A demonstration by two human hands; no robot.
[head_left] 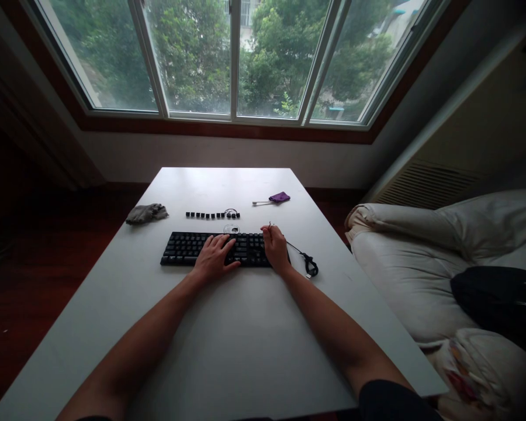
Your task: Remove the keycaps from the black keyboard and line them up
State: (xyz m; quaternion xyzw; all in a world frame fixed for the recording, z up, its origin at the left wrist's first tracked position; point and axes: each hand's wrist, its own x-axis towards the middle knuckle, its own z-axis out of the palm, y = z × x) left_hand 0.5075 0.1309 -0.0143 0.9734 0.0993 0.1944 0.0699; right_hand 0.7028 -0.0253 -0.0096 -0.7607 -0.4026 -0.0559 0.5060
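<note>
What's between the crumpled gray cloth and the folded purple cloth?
In the head view, a row of small black square keys, a thin dark loop by its right end, then thin white sticks.

The single view came from a camera on the person's head, which stood above the near end of the white table and faced forward and down along it. The person's forearms entered from the lower edge, so the left hand and the right hand, at the computer keyboard, were seen from above and behind, at a middle distance. The field was wide: at the top it reached the sliding window, at the left the reddish floor, and at the right the sofa
</note>
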